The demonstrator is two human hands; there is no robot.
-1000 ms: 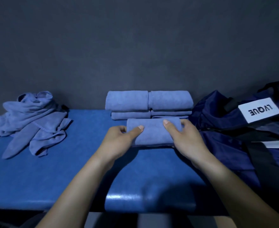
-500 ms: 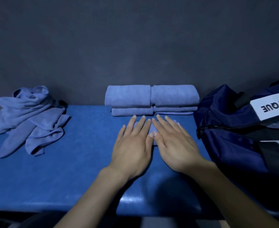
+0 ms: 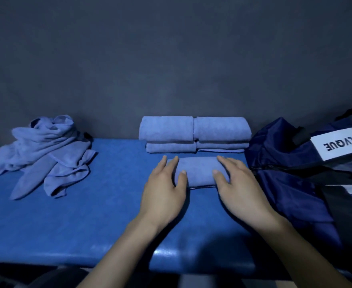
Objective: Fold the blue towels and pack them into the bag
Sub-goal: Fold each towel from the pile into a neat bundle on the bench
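A folded blue towel lies on the blue table in front of me. My left hand rests flat on its left end and my right hand rests flat on its right end, fingers straight. Behind it, against the wall, stand two side-by-side stacks of folded blue towels. A heap of unfolded blue towels lies at the far left. The navy bag with a white "LVQUE" label sits at the right.
A dark grey wall rises directly behind the table. The table's front edge runs just below my forearms. The bag's black strap hangs over its near side at the far right.
A second ago both hands gripped the towel's ends. Half a second ago they pressed flat together on its middle. Now they have slid apart to its two ends.
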